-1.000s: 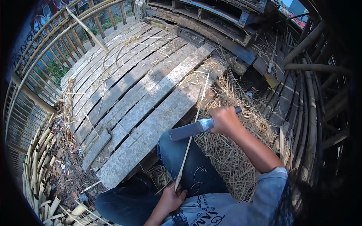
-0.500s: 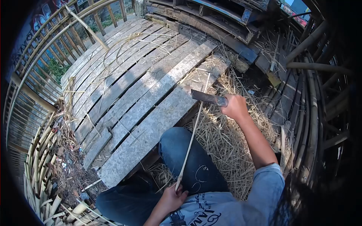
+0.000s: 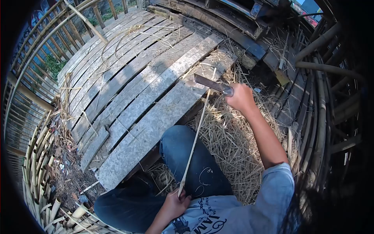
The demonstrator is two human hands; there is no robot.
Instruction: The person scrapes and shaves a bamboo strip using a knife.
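Observation:
Near my lap, my left hand [image 3: 175, 203] is closed on the lower end of a thin pale bamboo strip [image 3: 193, 146]. The strip slants up across my thigh to the edge of the wooden platform. My right hand [image 3: 240, 97] is wrapped round the handle of a machete [image 3: 212, 84] with a short, broad, dark blade. The blade points left and lies across the strip near its upper end; whether it touches the strip I cannot tell. My right-hand fingers are partly hidden by the back of the hand.
The slatted wooden platform [image 3: 156, 99] has loose strips and a short board [image 3: 94, 149] on it. Shavings [image 3: 233, 156] cover the ground beside my knee. Cut bamboo poles [image 3: 37, 163] are piled at left, longer poles [image 3: 321, 117] at right. A bamboo fence [image 3: 29, 97] stands at left.
The machete blade has turned so less of its flat face shows, and my right hand has shifted slightly up and left. My left hand still grips the strip. The whole view has moved a little.

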